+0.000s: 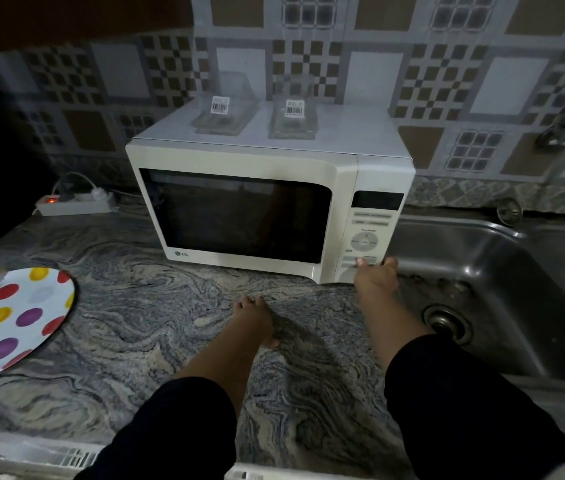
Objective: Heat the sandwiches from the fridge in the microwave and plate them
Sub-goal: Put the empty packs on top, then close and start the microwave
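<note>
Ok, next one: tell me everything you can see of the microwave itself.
The microwave is a white box, plastic-looking, with a dark window door that is closed and an LG mark at its lower left corner. A control panel with a dark display and pale buttons runs down its right side. It stands upright on the marbled countertop against the tiled wall, beside the steel sink. Two clear packs with barcode labels sit on top. The right hand touches the lower buttons.

The kitchen is showing dim and grainy, the left edge sinking into near black. A soft shadow is falling on the counter (156,327) right of the left forearm. Wide-angle distortion is bending the tiled wall (447,81), and the picture is looking slightly smeared throughout.
</note>
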Action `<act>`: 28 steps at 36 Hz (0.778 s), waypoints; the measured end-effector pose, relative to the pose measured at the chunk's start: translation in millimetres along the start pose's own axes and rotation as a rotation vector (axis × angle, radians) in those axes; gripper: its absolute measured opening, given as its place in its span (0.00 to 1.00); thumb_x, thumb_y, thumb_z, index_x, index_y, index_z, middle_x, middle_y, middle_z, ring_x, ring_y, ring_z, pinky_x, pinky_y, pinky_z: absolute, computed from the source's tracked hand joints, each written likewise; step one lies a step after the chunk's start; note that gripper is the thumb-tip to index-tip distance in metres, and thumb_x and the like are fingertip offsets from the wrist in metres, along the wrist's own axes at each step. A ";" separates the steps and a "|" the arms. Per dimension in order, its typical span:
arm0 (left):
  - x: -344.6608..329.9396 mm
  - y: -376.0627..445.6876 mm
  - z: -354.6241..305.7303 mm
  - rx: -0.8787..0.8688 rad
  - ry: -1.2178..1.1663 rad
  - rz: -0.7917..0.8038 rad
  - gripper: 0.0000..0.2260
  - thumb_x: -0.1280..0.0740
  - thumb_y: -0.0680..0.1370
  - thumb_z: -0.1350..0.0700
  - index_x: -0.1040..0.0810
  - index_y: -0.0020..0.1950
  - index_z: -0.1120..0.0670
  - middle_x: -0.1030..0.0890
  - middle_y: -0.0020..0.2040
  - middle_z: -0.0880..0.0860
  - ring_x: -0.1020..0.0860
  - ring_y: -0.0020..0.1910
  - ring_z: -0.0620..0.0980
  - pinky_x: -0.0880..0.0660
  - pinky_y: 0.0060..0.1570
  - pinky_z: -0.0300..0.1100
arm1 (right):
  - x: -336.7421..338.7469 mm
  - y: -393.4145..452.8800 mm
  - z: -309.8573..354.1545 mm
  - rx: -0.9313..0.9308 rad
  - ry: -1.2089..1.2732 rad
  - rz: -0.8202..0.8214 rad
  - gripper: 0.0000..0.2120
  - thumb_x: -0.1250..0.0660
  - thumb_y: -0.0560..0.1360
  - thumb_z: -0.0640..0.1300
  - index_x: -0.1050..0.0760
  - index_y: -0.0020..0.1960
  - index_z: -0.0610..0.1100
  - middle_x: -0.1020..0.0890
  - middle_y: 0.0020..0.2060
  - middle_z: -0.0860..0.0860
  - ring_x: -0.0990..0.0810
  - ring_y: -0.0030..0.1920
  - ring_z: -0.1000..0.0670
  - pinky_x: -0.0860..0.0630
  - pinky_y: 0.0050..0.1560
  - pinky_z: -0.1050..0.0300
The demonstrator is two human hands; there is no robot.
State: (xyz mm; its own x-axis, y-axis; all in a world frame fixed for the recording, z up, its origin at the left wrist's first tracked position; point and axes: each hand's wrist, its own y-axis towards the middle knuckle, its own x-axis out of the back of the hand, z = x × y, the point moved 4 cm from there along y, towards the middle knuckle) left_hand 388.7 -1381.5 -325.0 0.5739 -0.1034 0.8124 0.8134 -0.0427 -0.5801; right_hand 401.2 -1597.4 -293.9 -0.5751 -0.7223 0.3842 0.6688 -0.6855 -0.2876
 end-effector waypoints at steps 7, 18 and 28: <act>-0.6 0.8 -1.1 0.020 0.000 0.008 0.44 0.36 0.78 0.43 0.63 0.78 0.60 0.59 0.78 0.63 0.55 0.77 0.63 0.49 0.75 0.52 | 6.1 -6.3 11.0 0.089 0.048 0.030 0.22 0.37 0.79 0.48 0.35 0.69 0.41 0.25 0.65 0.42 0.25 0.62 0.38 0.27 0.57 0.50; -3.0 -0.1 1.9 -0.020 0.003 -0.030 0.44 0.36 0.78 0.42 0.61 0.78 0.60 0.57 0.78 0.64 0.54 0.77 0.63 0.48 0.75 0.52 | 6.3 -2.9 14.7 0.089 0.169 -0.030 0.22 0.35 0.78 0.49 0.33 0.69 0.42 0.23 0.63 0.44 0.23 0.61 0.41 0.27 0.57 0.52; -3.2 7.5 0.6 0.011 0.013 0.021 0.45 0.37 0.78 0.40 0.63 0.78 0.59 0.58 0.78 0.63 0.53 0.77 0.63 0.45 0.74 0.52 | 8.9 9.3 14.2 0.085 0.066 -0.007 0.25 0.35 0.78 0.51 0.34 0.67 0.37 0.25 0.64 0.41 0.25 0.62 0.39 0.27 0.58 0.49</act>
State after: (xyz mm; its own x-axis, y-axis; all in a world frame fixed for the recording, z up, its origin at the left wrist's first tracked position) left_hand 393.0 -1380.8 -331.8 0.5896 -0.1167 0.7992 0.8023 -0.0298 -0.5962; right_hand 409.0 -1608.9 -280.7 -0.6073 -0.7241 0.3269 0.7009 -0.6820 -0.2087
